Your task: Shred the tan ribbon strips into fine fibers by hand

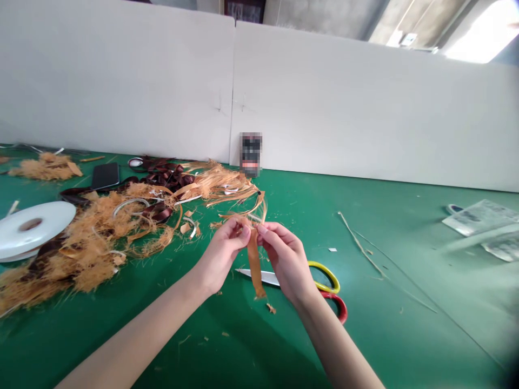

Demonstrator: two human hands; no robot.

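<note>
Near the centre of the head view, my left hand (223, 251) and my right hand (286, 259) meet fingertip to fingertip. Both pinch a tan ribbon (255, 265) near its upper part, and its free end hangs down between them. Thin tan strands loop above the fingers. Below the ribbon and partly behind my right hand lie scissors (267, 277) with one yellow and one red handle loop. The exact fold or knot at my fingertips is too small to make out.
Frayed tan fibres (93, 232) and dark brown ribbon (174, 178) cover the left side. A white spool (52, 219) and a black phone-like object (105, 175) lie there. Clear plastic packets (478, 216) are at right. A white partition (344, 108) edges the green table (365, 335).
</note>
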